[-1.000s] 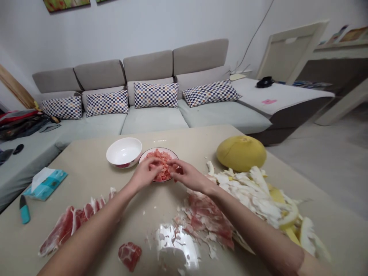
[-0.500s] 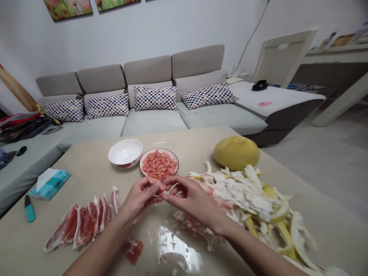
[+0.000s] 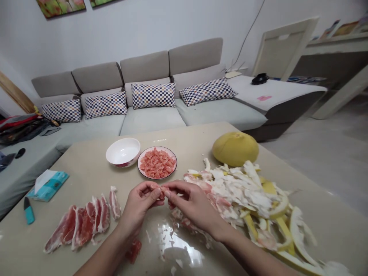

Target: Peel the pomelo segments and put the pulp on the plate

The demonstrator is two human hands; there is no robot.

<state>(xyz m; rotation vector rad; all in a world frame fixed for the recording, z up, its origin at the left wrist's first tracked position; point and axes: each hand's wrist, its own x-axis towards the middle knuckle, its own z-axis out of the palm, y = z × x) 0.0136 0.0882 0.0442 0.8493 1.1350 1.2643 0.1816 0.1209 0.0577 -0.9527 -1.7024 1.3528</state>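
Pink and moist-looking, a small, uneven piece of pomelo flesh (image 3: 162, 190) sits pinched between the fingers of the left hand (image 3: 140, 204) and right hand (image 3: 196, 204) above the counter (image 3: 92, 163), with a plate (image 3: 144, 152) of similar pieces (image 3: 158, 164) at twelve o'clock.

Under subdued, diffuse light, the tabletop (image 3: 94, 165) shows white glare (image 3: 186, 249) below the fingers (image 3: 179, 185) (frame edges beyond them appear stretched).

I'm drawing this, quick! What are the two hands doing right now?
Left hand: closed, pinching a pink fruit piece.
Right hand: thumb and fingers closed together at the same piece.
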